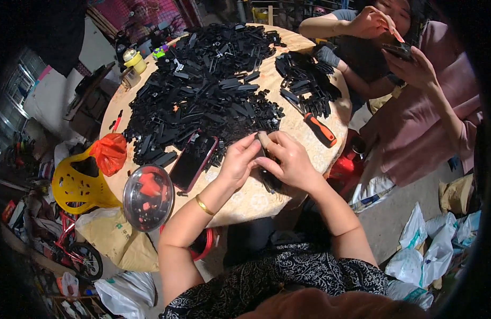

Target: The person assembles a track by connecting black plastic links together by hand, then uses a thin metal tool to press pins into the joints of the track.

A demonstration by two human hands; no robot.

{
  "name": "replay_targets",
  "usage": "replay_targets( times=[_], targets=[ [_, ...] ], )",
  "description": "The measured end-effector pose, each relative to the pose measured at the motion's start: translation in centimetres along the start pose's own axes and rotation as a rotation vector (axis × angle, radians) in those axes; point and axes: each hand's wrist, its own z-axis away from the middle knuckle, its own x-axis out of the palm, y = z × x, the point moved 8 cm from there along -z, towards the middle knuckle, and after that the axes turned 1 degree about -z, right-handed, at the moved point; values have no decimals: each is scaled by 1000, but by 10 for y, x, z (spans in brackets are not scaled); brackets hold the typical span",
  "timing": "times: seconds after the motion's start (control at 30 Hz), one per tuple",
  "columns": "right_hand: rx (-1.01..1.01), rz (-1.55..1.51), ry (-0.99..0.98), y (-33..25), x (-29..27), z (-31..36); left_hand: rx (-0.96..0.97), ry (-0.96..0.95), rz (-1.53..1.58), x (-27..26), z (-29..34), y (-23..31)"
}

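Observation:
Both my hands meet over the near edge of the round table [240, 208], their fingers closed around a small black plastic part. My left hand [239, 162] pinches it from the left, and my right hand [289, 162] presses on it from the right. One right fingertip wears a pale covering. Much of the black plastic part [260, 152] is hidden by my fingers. Several similar black pieces [270, 182] lie just under my hands. Beyond them spreads a big heap of black plastic parts [197, 90]. A phone [192, 164] with a dark screen lies left of my left hand.
An orange-and-black screwdriver [320, 130] lies to the right, below a smaller black pile [306, 82]. At the left edge are a clear bowl [148, 204], a red plastic bag [108, 154] and a yellow stool [81, 191]. Another person [431, 106] holds a phone [398, 51] at the right.

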Motion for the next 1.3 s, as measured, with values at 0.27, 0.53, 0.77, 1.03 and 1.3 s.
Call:
replay_targets(
  times=[0.27,0.53,0.77,1.03,1.3],
  targets=[
    [198,-23,225,27,-27,7,361,18,-761,14,-7,47],
    [398,135,-190,53,-17,37,183,796,-2166,-81,8,115],
    [342,97,-231,43,-6,47,143,799,-2189,-92,12,120],
    [329,116,31,97,-11,-2,163,874,-2066,-101,12,126],
    [345,456,-191,157,36,-21,407,913,-1961,-89,15,130]
  ],
)
